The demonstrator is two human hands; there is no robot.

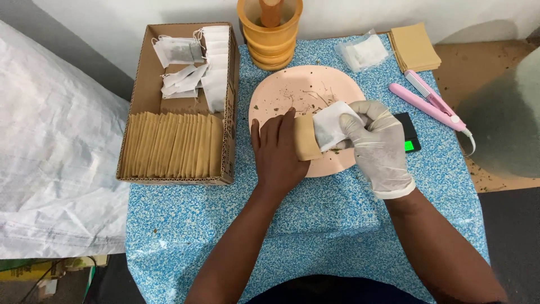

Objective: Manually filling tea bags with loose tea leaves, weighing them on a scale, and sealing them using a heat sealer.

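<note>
A blue-speckled tabletop (315, 225) stands against a white wall. The bare left hand (278, 152) lies spread on a tan envelope (306, 138); the gloved right hand (377, 143) pinches a white sachet (332, 124), seemingly into it.

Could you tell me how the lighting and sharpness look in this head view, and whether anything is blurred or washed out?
Head view: soft, even light, with only faint shadows under the left hand and gloved right hand; the pink plate and cardboard box are sharp; a grey shape at the right edge is out of focus; the white sheet on the left looks bright but keeps its folds.
</note>
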